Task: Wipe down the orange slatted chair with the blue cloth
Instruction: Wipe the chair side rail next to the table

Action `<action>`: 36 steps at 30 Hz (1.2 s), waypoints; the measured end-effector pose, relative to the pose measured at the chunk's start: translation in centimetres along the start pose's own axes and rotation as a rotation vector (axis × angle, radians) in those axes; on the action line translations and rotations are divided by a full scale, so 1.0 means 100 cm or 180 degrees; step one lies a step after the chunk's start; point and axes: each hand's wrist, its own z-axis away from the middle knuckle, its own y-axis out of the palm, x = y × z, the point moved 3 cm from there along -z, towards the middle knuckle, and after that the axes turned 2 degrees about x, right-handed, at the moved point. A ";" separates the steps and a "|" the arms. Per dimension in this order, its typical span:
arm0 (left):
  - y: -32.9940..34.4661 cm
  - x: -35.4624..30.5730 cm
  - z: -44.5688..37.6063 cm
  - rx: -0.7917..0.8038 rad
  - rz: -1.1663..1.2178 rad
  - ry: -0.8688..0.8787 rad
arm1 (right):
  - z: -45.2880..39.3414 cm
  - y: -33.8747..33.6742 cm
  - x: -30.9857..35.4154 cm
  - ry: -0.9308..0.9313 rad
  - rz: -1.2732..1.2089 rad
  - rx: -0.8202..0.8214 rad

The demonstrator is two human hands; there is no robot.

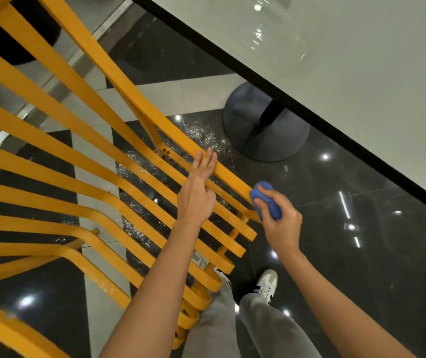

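Observation:
The orange slatted chair fills the left and centre of the head view, its long metal slats running from upper left to lower right. My left hand lies flat on the slats near their right ends, fingers straight and together, holding nothing. My right hand grips a bunched blue cloth and presses it against the end of the outermost slat at the chair's right edge. Part of the cloth is hidden under my fingers.
A white table with a black edge crosses the upper right, on a round grey pedestal base standing close to the chair. The floor is glossy black and grey tile with speckled debris under the slats. My legs and shoes are at the bottom.

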 end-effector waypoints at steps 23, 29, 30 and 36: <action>0.005 -0.008 0.002 0.0109 -0.0098 -0.0199 | -0.053 0.000 -0.028 0.1741 -0.1427 0.1655; 0.008 -0.010 0.003 0.0068 -0.0038 -0.0232 | -0.076 0.005 -0.020 0.1637 -0.1168 0.2125; 0.009 -0.010 0.003 0.0081 -0.0040 -0.0226 | -0.080 0.013 -0.010 0.1460 -0.1164 0.2059; 0.009 -0.011 0.003 0.0121 -0.0070 -0.0227 | -0.027 0.020 -0.001 0.0109 -0.0418 0.0826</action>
